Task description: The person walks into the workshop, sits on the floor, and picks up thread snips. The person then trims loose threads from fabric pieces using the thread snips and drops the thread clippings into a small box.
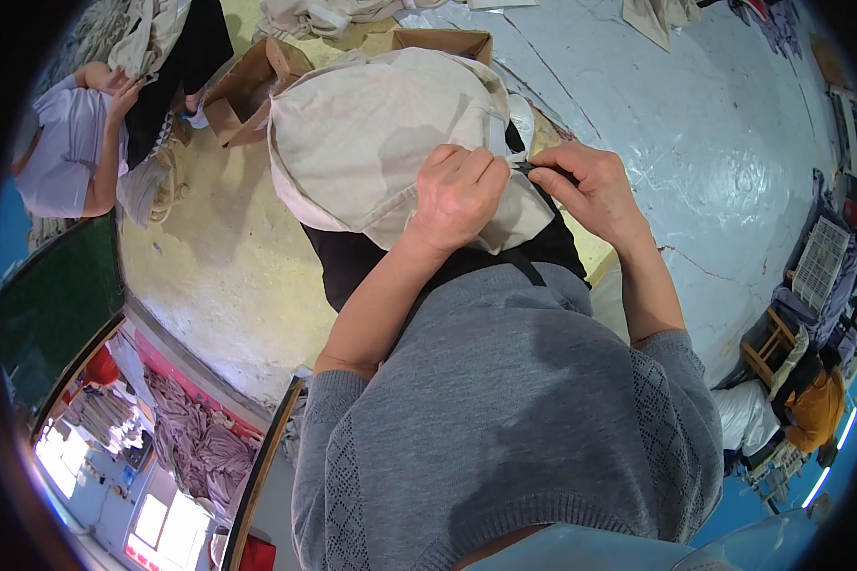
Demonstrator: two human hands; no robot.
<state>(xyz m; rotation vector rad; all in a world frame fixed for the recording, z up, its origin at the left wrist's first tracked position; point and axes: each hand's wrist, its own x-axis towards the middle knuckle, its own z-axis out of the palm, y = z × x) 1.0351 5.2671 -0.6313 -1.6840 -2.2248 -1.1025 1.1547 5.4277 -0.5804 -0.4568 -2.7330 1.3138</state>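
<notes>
A large cream cloth piece (376,119) lies bunched over my lap, on top of dark clothing. My left hand (459,195) is closed on the cloth near its right side, with the fingers curled in. Just to the right, my right hand (586,186) pinches a small dark tool (533,168), its tip close to my left fingers at the cloth's edge. Most of the tool is hidden in the palm, so its kind is unclear. A white strip and a black patch show just above the fingertips.
Open cardboard boxes (257,90) stand beyond the cloth. At the upper left another person (71,143) handles pale fabric. Someone in orange (814,409) is at the far right, near a white wire rack (820,264). Piled fabric (195,428) lies at the lower left.
</notes>
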